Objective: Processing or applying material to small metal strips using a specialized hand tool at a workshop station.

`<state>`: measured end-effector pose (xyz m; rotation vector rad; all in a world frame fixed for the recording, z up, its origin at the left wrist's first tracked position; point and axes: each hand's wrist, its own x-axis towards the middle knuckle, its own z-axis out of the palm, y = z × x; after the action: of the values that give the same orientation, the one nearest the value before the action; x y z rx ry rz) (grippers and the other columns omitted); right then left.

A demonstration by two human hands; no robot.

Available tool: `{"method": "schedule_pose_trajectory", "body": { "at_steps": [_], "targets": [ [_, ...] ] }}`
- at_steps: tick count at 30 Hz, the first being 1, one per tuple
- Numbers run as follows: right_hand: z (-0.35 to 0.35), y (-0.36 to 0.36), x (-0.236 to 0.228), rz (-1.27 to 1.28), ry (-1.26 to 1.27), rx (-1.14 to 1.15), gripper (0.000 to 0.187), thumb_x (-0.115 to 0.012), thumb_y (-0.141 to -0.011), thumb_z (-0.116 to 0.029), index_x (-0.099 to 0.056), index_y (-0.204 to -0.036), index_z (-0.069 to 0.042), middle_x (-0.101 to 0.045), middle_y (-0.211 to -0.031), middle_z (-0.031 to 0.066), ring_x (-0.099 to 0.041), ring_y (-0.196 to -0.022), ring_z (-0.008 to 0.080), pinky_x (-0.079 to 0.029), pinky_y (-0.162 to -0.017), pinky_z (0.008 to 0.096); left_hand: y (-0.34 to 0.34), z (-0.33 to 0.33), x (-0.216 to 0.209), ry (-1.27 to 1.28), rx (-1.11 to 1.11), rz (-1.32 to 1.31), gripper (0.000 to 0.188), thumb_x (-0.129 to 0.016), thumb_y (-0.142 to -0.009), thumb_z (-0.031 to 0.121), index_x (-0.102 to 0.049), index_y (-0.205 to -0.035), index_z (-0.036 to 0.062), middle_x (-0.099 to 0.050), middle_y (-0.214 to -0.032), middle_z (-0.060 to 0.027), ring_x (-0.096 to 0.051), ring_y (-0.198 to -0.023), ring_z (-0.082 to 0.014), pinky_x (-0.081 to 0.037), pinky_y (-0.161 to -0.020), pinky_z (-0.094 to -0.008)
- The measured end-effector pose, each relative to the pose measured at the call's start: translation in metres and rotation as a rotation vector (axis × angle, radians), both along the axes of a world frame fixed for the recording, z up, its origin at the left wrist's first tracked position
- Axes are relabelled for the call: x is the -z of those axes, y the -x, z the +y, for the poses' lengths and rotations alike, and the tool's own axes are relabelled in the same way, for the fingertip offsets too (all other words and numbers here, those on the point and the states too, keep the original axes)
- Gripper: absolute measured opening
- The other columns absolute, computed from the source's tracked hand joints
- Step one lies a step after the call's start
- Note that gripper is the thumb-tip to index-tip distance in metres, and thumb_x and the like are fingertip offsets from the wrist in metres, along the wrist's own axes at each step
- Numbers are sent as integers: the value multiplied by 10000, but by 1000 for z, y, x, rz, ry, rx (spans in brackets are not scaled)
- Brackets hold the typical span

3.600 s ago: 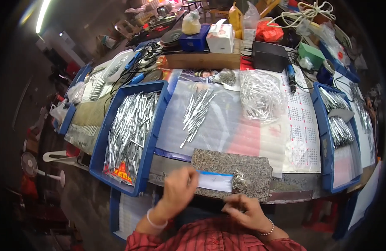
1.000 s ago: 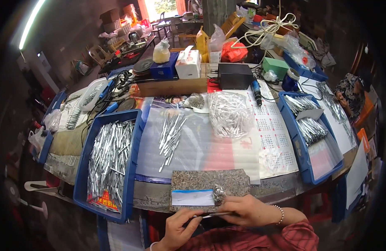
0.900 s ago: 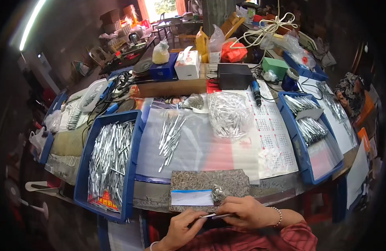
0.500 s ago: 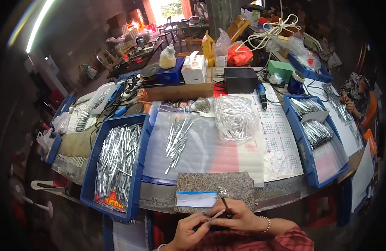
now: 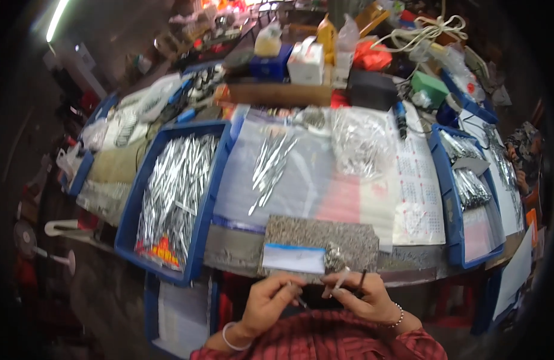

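My left hand [image 5: 269, 305] is closed in a pinch on a small, thin, dark metallic piece, too blurred to name. Just apart from it, my right hand [image 5: 365, 300] pinches a thin pale strip [image 5: 341, 279] between thumb and fingertips. A slim dark rod [image 5: 363, 279] also sticks up from among its fingers. Both hands are at the near edge of a speckled stone slab [image 5: 355, 237]. On that slab lies a white paper pad with a blue edge [image 5: 293, 260], beside a small heap of shiny bits [image 5: 334, 259].
To the left stands a blue tray [image 5: 124, 225] full of slim silver metal rods. More rods lie on the plastic sheet [image 5: 310, 174] and in a clear bag [image 5: 364, 141]. Another blue tray [image 5: 439, 180] is at right, with a person [image 5: 524, 153] beyond it.
My hands have come apart; before, they met at the pale strip, which stays in my right hand. The view has tilted, so the bench sits higher.
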<state>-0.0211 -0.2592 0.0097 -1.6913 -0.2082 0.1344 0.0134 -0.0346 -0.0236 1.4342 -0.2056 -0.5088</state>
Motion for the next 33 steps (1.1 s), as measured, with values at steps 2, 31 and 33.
{"method": "schedule_pose_trajectory", "body": {
  "at_steps": [2,31,33],
  "targets": [
    [6,5,10,78,103,-9,394,-663,-854,-62,-557,-1231,-15,-647,-810,69,-629,-714,131,-491,-652,255,-8,-3,0,76,-2,36,204,-505,-987,116,-630,-1083,-15,-619,-846,-32,-583,-715,-71,-483,-659,-207],
    [38,-12,19,-365,363,12,340,-689,-734,39,-642,-1068,-3,-518,-630,63,-540,-501,191,-423,-446,309,-13,1,19,345,-104,178,282,-500,-1008,188,-613,-1144,-32,-618,-846,-31,-564,-691,-61,-463,-636,-192],
    [40,-12,22,-387,361,11,346,-691,-728,44,-640,-1068,2,-511,-627,61,-537,-497,190,-423,-444,309,-13,0,19,347,-110,181,282,-500,-1007,187,-613,-1141,-34,-619,-847,-34,-567,-692,-62,-464,-636,-193]
  ]
}}
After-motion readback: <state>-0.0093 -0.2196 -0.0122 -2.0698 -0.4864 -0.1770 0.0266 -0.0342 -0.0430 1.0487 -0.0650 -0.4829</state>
